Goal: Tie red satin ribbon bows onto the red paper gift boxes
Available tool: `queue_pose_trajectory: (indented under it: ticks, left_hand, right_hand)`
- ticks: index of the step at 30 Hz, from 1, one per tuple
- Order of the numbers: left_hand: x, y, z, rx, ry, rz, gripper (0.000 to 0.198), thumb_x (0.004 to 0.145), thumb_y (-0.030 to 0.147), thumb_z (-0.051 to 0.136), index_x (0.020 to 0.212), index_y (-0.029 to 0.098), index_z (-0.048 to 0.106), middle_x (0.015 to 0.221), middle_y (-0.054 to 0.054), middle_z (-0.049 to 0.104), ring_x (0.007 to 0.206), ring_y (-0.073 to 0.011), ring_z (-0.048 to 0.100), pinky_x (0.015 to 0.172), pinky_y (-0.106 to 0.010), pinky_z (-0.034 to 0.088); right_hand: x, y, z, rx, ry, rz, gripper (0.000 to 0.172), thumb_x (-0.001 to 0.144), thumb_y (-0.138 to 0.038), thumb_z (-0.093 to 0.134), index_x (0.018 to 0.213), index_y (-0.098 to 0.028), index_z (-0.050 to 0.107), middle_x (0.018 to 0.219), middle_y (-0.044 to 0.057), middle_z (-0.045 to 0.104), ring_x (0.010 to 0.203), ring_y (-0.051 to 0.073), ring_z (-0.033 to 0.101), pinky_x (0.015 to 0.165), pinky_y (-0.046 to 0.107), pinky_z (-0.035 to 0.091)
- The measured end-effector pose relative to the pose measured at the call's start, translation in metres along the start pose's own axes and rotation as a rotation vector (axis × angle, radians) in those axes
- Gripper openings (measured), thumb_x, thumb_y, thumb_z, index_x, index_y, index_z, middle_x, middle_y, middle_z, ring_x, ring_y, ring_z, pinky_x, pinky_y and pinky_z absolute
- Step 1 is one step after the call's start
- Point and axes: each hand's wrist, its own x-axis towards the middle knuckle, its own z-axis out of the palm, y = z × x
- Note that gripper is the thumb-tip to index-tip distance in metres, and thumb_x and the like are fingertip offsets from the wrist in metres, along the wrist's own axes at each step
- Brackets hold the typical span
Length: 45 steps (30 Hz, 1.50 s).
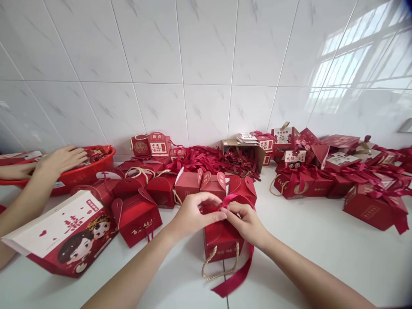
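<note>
In front of me stands a small red gift box (222, 240) with a twisted cream rope handle (222, 275) drooping over its near side. A dark red ribbon (238, 274) lies across the box top, one tail trailing onto the table at the lower right. My left hand (199, 214) pinches the ribbon above the box. Close beside it, my right hand (246, 221) grips the same ribbon, the fingertips of both hands almost meeting. The fingers partly hide the box top and the ribbon between them.
Red boxes (137, 216) and a large white-and-red box (69, 236) stand left. Behind are a ribbon pile (204, 159) and an open carton (261, 159). Ribbon-tied boxes (375, 208) crowd the right. Another person's hands (61, 159) reach into a red basin (106, 165).
</note>
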Motion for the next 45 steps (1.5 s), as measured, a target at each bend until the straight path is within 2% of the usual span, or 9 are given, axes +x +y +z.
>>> queue_pose_trajectory:
  ticks: [4,9,14,20,27,31,35,39,45]
  left_hand:
    - [-0.011,-0.009,0.006,0.061,0.091,0.017,0.014,0.076,0.034,0.068,0.075,0.021,0.072,0.085,-0.003,0.074,0.081,-0.0203,0.068,0.079,-0.031,0.052]
    - [-0.017,-0.011,0.014,0.103,0.091,0.038,0.011,0.081,0.031,0.063,0.077,0.021,0.066,0.079,0.0,0.072,0.074,-0.0162,0.066,0.07,-0.026,0.05]
    - [-0.019,-0.018,0.022,0.171,0.157,0.114,0.005,0.079,0.022,0.063,0.075,0.021,0.06,0.08,0.0,0.069,0.074,-0.015,0.064,0.073,-0.026,0.05]
    - [-0.019,-0.023,0.028,0.183,0.236,0.187,0.007,0.08,0.014,0.059,0.077,0.02,0.058,0.079,0.001,0.068,0.074,-0.0132,0.065,0.071,-0.024,0.051]
    - [-0.017,-0.027,0.031,0.178,0.254,0.269,0.016,0.081,0.01,0.058,0.092,0.021,0.058,0.087,0.001,0.068,0.079,-0.012,0.066,0.073,-0.022,0.052]
    - [-0.017,-0.029,0.031,0.16,0.246,0.255,0.02,0.082,0.008,0.056,0.096,0.022,0.058,0.092,0.0,0.067,0.08,-0.0121,0.067,0.074,-0.022,0.052]
    - [-0.015,-0.029,0.032,0.124,0.23,0.196,0.024,0.079,0.007,0.056,0.099,0.021,0.055,0.092,-0.001,0.066,0.082,-0.0127,0.066,0.075,-0.023,0.052]
    - [-0.014,-0.024,0.029,0.067,0.303,0.17,0.02,0.079,0.015,0.058,0.098,0.019,0.053,0.092,-0.004,0.062,0.085,-0.0149,0.062,0.078,-0.027,0.052]
    - [-0.014,-0.017,0.021,0.144,0.102,0.103,0.01,0.076,0.025,0.068,0.082,0.018,0.066,0.084,-0.004,0.065,0.086,-0.0185,0.061,0.077,-0.03,0.05]
  right_hand:
    - [-0.002,0.0,0.005,0.063,0.092,0.052,0.031,0.085,-0.042,0.056,0.065,-0.019,0.055,0.061,-0.001,0.048,0.06,0.012,0.043,0.058,0.026,0.035]
    - [-0.003,0.004,0.008,0.211,0.201,0.099,0.025,0.081,-0.04,0.064,0.085,-0.022,0.047,0.063,-0.004,0.059,0.06,0.012,0.051,0.059,0.024,0.04]
    - [-0.005,0.001,0.003,0.009,0.196,0.094,0.019,0.08,-0.038,0.064,0.089,-0.021,0.068,0.086,0.005,0.069,0.083,0.02,0.062,0.077,0.032,0.047]
    - [-0.01,0.0,-0.002,-0.156,0.132,0.078,0.018,0.077,-0.038,0.067,0.086,-0.025,0.076,0.091,0.006,0.063,0.086,0.021,0.061,0.077,0.034,0.05]
    - [-0.011,0.003,-0.003,-0.026,0.168,0.205,0.021,0.076,-0.043,0.067,0.076,-0.022,0.073,0.117,0.008,0.054,0.113,0.025,0.052,0.098,0.039,0.039]
    - [-0.011,0.001,-0.005,0.114,0.075,0.301,0.025,0.079,-0.046,0.064,0.074,-0.022,0.07,0.135,0.007,0.045,0.133,0.026,0.033,0.107,0.041,0.029]
    - [-0.01,-0.001,-0.006,0.264,-0.045,0.341,0.025,0.079,-0.044,0.065,0.07,-0.021,0.068,0.126,0.009,0.055,0.14,0.024,0.017,0.11,0.042,0.022]
    - [-0.009,0.0,-0.002,0.401,0.021,0.363,0.023,0.078,-0.045,0.067,0.075,-0.022,0.072,0.124,0.009,0.057,0.14,0.023,0.016,0.111,0.042,0.021]
    - [-0.01,0.001,0.0,0.414,0.033,0.367,0.025,0.076,-0.047,0.068,0.073,-0.023,0.073,0.12,0.008,0.06,0.139,0.024,0.019,0.11,0.041,0.022]
